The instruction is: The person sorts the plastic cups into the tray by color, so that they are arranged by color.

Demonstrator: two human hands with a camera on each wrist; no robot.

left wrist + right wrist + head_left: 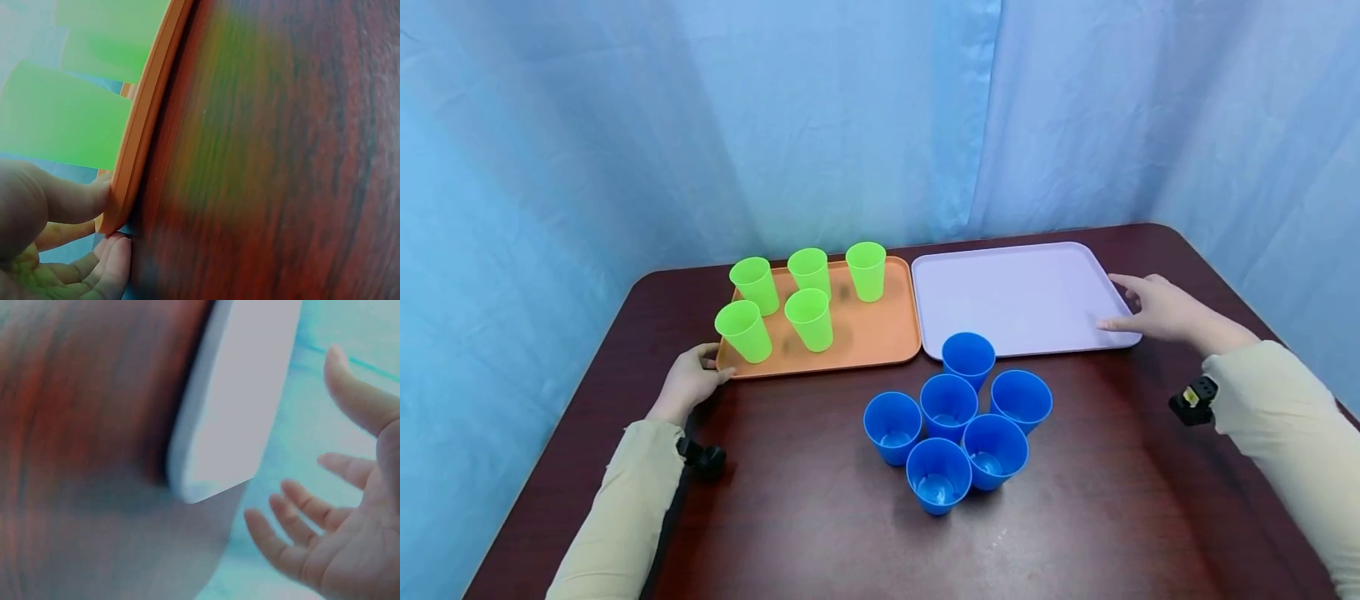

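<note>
An orange tray (880,333) at the table's back left carries several upright green cups (808,317). My left hand (715,371) is at its front-left corner. The left wrist view shows the thumb (81,197) on the orange tray's rim (147,119) and fingers (112,253) curled under the corner, with blurred green cups (62,119) behind. A bare lavender tray (1015,296) lies to the right of the orange one. My right hand (1123,304) hovers with spread fingers at its front-right corner. In the right wrist view this hand (294,444) is apart from the lavender tray (244,394).
Several blue cups (951,408) stand upright in a tight cluster on the dark wooden table (790,517), just in front of the lavender tray. Blue curtains (850,117) close off the back and sides. Each wrist wears a small black camera.
</note>
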